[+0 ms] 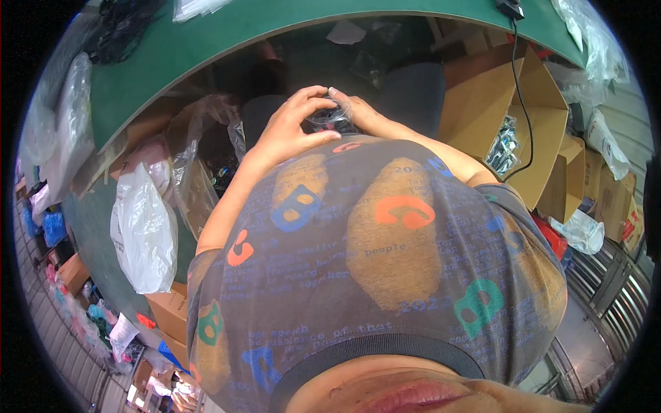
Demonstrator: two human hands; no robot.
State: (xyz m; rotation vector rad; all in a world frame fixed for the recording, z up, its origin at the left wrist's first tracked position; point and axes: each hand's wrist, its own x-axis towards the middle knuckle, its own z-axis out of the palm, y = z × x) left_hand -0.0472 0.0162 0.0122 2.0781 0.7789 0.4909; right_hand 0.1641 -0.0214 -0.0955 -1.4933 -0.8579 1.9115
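Note:
Close in front of my body, a small clear plastic bag with something dark and a bit of red in it sits between my hands. My left hand curls round its left side, thumb below and fingers above. On the other side my right hand grips it, with fingertips close to those of the left. What exactly lies inside the bag is too small and shaded to tell. My torso hides part of the near side.
Ahead curves the edge of a green table, with a black cable hanging off it. To the right, an open cardboard box holds several small wrapped items. A white plastic bag and clear plastic sheeting are at the left.

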